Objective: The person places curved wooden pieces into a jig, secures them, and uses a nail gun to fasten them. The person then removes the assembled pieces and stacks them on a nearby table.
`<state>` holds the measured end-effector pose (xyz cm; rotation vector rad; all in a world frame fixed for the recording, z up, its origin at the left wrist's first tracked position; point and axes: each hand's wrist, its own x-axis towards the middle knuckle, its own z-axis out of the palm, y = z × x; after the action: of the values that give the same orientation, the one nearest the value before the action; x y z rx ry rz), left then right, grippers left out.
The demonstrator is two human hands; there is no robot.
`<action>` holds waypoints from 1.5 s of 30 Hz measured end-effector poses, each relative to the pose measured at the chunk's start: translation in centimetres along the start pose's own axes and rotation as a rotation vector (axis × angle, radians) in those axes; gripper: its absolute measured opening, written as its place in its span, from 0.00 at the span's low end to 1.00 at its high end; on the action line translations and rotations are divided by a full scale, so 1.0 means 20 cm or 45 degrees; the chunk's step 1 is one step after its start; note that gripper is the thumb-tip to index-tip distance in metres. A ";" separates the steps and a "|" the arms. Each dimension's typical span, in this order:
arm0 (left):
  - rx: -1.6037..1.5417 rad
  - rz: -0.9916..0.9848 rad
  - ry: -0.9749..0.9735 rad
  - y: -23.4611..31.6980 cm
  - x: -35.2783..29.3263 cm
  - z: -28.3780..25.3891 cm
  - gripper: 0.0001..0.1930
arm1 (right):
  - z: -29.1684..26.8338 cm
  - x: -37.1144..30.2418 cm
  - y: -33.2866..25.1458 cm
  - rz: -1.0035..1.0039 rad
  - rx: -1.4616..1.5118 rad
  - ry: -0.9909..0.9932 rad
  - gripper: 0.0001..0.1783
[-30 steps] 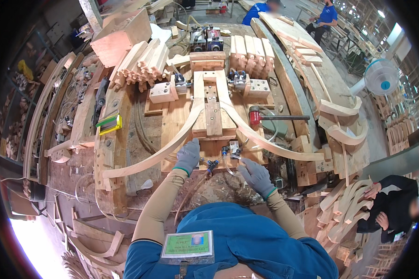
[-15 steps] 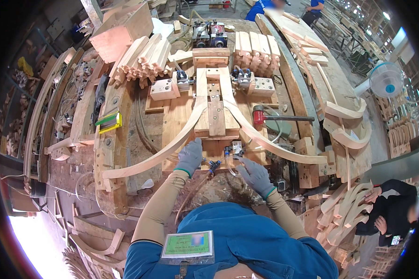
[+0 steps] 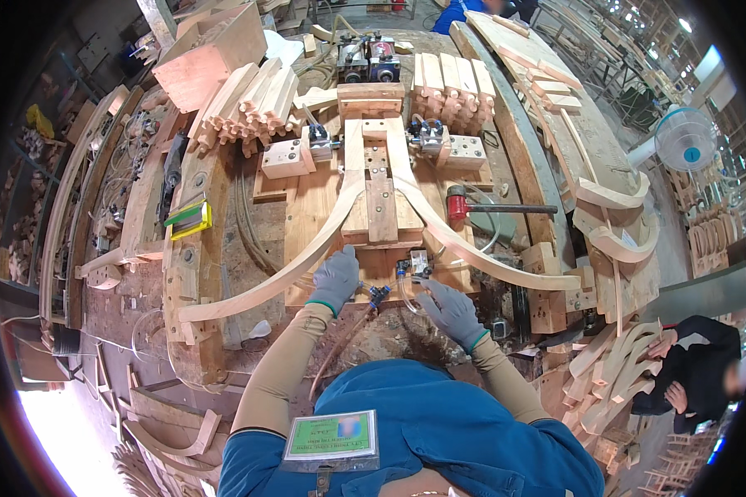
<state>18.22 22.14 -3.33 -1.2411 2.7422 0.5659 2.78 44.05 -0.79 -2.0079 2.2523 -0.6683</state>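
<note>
My left hand (image 3: 336, 277), in a grey glove, is closed at the front edge of the wooden jig (image 3: 381, 236), below the left curved part. What its fingers hold, if anything, is hidden. My right hand (image 3: 448, 308), also gloved, has its fingers stretched toward a small air valve (image 3: 420, 263) with hoses. Between the hands lies a blue hose fitting (image 3: 379, 294) on a brown hose. Two curved wooden pieces, the left one (image 3: 282, 269) and the right one (image 3: 489, 263), spread outward from the jig's middle. Air cylinders, the left (image 3: 318, 142) and right (image 3: 428, 136), flank their upper ends.
A red-headed hammer (image 3: 458, 207) lies right of the jig. Stacks of short wooden bars, left (image 3: 253, 99) and right (image 3: 456, 87), stand behind it. A fan (image 3: 685, 139) is at the right. Nearby, a person in black (image 3: 692, 373) stands beside curved wood pieces (image 3: 613, 373).
The whole view has shifted slightly. Both my hands stay in nearly the same places on the bench. In the far background, a person in blue is no longer seen where they stood.
</note>
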 end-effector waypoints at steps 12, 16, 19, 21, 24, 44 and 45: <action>-0.026 0.028 0.031 -0.01 0.01 0.01 0.10 | 0.00 0.00 -0.01 0.093 0.038 -0.037 0.12; -0.114 0.050 0.006 -0.01 0.03 -0.03 0.10 | -0.02 0.01 -0.03 0.143 0.098 -0.052 0.14; -0.047 0.018 -0.065 0.01 0.08 -0.09 0.10 | -0.07 0.04 -0.07 0.188 0.194 -0.009 0.19; -0.060 0.056 -0.048 0.00 0.08 -0.11 0.09 | -0.05 0.04 -0.06 0.120 0.158 0.061 0.19; -0.056 0.052 -0.028 -0.01 0.08 -0.09 0.09 | -0.04 0.03 -0.06 0.107 0.152 0.070 0.19; -0.055 0.113 0.212 -0.02 -0.05 -0.05 0.15 | -0.13 -0.02 -0.07 0.191 0.208 0.088 0.18; -0.060 0.200 0.301 0.03 -0.05 -0.15 0.18 | -0.17 -0.02 -0.02 0.212 0.204 0.107 0.18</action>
<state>18.71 22.19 -0.05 -1.1789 3.0605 0.5309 2.23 45.31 2.29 -1.7294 2.2962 -0.8991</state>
